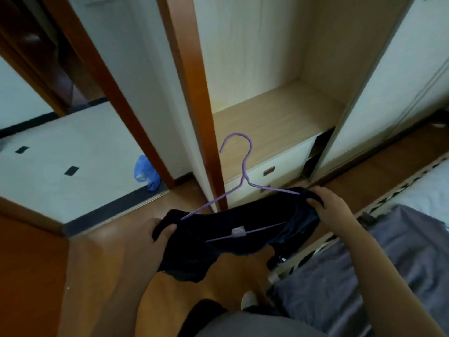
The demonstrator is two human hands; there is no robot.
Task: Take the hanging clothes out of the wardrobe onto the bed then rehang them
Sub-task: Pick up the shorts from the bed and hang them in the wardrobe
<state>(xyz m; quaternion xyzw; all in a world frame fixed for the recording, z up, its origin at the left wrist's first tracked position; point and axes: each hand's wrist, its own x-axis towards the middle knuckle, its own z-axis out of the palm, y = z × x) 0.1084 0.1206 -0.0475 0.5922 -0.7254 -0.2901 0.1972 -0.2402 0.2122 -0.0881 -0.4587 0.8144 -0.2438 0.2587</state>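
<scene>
Head: wardrobe [279,122] beyond garment [243,229].

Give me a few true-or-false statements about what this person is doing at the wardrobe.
1. Both hands grip a dark garment: left hand, right hand. True.
2. The hanger is green. False: it is purple.
3. The hanger's hook is on a rail. False: it points up, free in the air.
4. A blue plastic bag lies on the floor. True.
5. The wardrobe shelf holds folded clothes. False: nothing is on it.
</scene>
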